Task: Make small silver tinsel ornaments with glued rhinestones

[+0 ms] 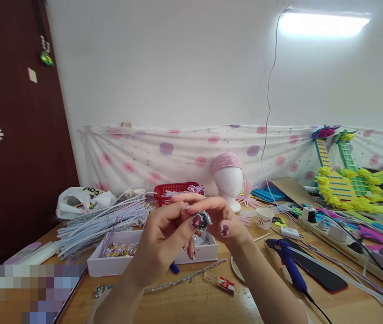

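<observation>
A small coiled piece of silver tinsel pipe cleaner (205, 220) is held up in front of me, over the table. My left hand (162, 238) is closed in a pinch on it, thumb at the front. From the other side, my right hand (227, 220) bends its fingers over the top of the same piece, with the thumb standing a little apart. Part of the coil is hidden behind the fingers. Below the hands, a long silver tinsel stem (208, 268) lies on the table beside a small red-labelled packet (225, 283).
White trays (110, 266) with beads stand behind my hands. Bundled pipe cleaners (100, 225) lie left; a red basket (159, 193) and foam head (228, 182) stand behind. To the right are a paper cup (264, 218), blue glue gun (291, 265), power strip (343, 240) and cables.
</observation>
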### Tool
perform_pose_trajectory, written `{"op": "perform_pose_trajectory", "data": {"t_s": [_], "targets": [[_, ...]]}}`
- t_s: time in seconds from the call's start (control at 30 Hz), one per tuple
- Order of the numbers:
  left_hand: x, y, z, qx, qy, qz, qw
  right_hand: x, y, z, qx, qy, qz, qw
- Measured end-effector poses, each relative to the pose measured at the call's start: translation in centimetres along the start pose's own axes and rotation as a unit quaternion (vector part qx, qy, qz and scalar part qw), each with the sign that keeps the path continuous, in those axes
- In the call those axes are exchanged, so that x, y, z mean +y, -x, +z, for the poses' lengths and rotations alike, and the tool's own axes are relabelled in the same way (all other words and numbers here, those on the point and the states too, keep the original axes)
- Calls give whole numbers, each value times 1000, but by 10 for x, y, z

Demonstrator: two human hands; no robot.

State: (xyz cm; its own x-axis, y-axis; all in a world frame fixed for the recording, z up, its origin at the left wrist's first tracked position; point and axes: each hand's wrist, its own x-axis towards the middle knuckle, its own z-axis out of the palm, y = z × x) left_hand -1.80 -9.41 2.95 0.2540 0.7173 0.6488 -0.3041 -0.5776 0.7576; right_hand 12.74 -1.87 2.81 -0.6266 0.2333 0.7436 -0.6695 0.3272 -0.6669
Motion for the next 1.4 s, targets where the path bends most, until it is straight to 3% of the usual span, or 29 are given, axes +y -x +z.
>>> {"op": "perform_pose_trajectory", "data": {"t_s": [0.27,0.43,0.6,0.8,0.97,1.17,1.4], "targets": [[9,1,2,-37,-40,0,999,11,0,0,-45,-86,36,995],[4,0,-1,-45,-43,16,998,11,0,-5,-35,-96,62,993],[2,2,-5,-66,-55,11,996,11,0,-9,-102,-107,43,988],[2,3,-5,-77,-62,0,995,11,3,-9,-79,-98,82,989],[1,1,-4,-91,-56,5,994,10,2,-9,-92,-97,56,989],[-2,0,-1,-64,-54,11,996,7,-1,-10,-83,-55,7,995],[1,2,2,-19,-85,18,996,0,-1,-12,-5,0,4,1000]]}}
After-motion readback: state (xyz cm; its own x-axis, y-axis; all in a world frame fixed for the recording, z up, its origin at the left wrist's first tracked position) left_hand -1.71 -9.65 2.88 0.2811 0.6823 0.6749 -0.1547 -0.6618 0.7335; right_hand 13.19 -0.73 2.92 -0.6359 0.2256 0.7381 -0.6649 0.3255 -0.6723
